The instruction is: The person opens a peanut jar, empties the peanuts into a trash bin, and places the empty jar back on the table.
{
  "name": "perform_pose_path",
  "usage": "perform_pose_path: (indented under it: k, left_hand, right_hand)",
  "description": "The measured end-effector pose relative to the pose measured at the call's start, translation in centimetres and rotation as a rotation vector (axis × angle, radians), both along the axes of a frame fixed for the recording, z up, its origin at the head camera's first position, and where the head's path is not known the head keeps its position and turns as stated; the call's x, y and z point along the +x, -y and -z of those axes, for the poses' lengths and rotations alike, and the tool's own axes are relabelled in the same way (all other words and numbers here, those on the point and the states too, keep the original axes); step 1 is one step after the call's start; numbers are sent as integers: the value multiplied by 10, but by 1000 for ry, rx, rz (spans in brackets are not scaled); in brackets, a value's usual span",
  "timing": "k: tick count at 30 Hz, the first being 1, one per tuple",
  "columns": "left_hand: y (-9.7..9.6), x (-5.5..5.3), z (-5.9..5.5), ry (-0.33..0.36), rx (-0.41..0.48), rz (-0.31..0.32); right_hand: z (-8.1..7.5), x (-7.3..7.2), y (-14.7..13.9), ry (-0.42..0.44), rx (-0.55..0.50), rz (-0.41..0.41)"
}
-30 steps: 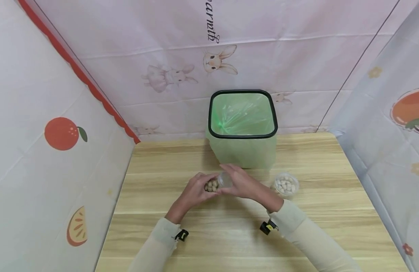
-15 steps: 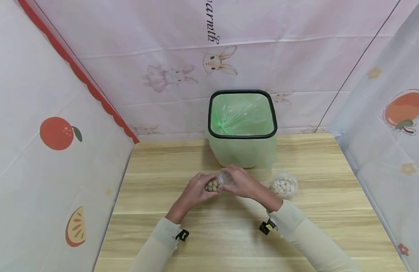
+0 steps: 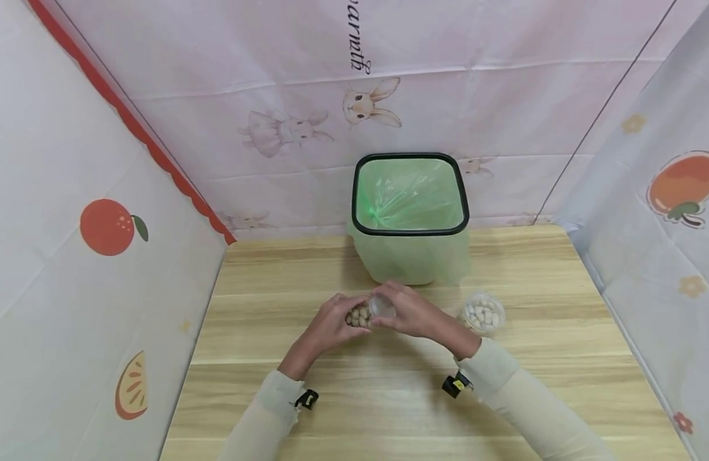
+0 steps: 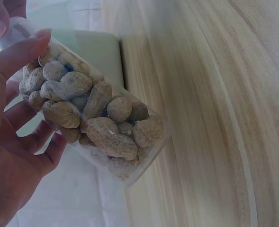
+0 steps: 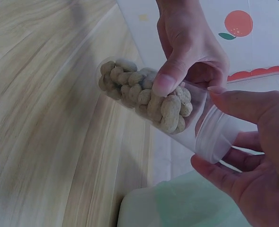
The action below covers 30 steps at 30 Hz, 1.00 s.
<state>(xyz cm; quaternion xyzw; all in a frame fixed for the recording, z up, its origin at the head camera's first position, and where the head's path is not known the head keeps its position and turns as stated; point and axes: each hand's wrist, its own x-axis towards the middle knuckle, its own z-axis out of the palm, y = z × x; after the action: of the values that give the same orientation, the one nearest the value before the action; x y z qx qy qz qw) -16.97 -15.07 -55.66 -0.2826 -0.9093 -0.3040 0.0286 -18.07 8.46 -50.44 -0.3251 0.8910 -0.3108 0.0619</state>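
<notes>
My left hand [image 3: 333,321] grips a clear plastic jar [image 5: 189,135] filled with unshelled peanuts [image 4: 99,111], its thumb pressing along the side. The jar lies tilted above the table, its base pointing down and away from the lid end. At the mouth, the fingers and thumb of my right hand [image 3: 412,310] curl round a translucent lid [image 5: 212,137]. The lid sits at the jar's end in the right wrist view. In the left wrist view the hand hides part of that end.
A bin [image 3: 411,232] with a black rim and green liner stands behind my hands. To the right, a clear tub [image 3: 467,322] holds white oval pieces [image 3: 483,315]. The wooden table [image 3: 377,410] is bounded by printed cloth walls [image 3: 228,128] at the back and sides.
The right hand's fingers have shifted round the lid, and the lid's flat face shows more in the head view. The left hand and the peanut jar stay nearly in place.
</notes>
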Motion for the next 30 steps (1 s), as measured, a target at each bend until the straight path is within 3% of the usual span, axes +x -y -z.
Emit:
perform_pose_path:
  k: [9,16,24,30]
  left_hand:
    - [3,-2,-6,90,13,67]
    - [4,-1,-8,117,12,102]
    - [3,-2,-6,88,-8,77]
    - [1,-4,-3,42,-1,76]
  right_hand:
    - [1,1,-6,-91,5,-120]
    - [2,2,-10,-141,-2,-180]
    - [7,2,-8,-214,19,-168]
    - [9,3,-8,-159,22,-114]
